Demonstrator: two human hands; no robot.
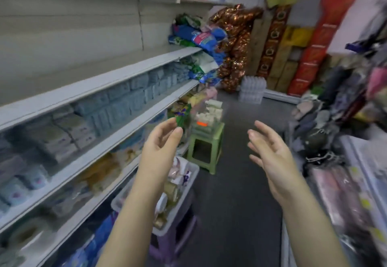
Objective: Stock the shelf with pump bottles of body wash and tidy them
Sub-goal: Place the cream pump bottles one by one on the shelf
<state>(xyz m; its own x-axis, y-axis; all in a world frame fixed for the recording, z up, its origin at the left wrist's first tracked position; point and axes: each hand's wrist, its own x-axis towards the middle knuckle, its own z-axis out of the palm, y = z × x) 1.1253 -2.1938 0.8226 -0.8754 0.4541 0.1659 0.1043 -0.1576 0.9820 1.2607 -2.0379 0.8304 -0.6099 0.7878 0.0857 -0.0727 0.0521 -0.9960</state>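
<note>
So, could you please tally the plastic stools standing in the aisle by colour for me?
green stool: 1
purple stool: 1
Total: 2

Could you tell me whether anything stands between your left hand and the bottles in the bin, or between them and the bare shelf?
Nothing visible does. The left hand hovers empty over the bin; its bottles lie uncovered, and the bare shelf up left is open-fronted.
</note>
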